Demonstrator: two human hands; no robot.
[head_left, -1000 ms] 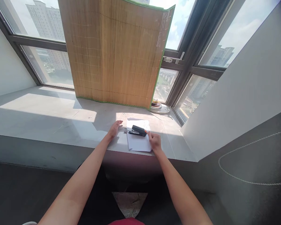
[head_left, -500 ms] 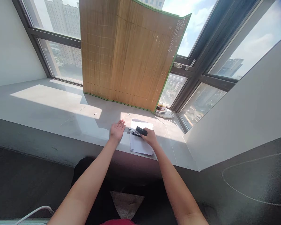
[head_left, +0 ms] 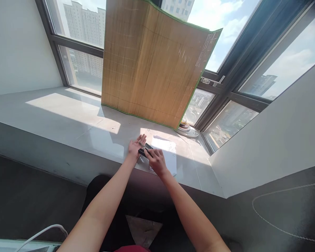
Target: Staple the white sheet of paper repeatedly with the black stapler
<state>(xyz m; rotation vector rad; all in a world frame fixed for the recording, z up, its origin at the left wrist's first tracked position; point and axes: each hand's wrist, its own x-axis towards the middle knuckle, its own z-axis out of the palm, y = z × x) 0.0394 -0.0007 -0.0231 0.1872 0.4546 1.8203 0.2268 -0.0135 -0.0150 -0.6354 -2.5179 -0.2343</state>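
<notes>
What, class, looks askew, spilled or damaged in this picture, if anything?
The slatted mat before the window frame: its top edge is bowed, and pale streaks at its upper right look like gaps between slats, possibly damage. No spill shows.

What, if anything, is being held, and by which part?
The right hand holds the black stapler by its right end; the exact grip is hidden. The left hand is open, palm up; contact is unclear.

Black-and-silver stapler [head_left: 142, 152], splayed open, in right hand [head_left: 156, 161]
</notes>
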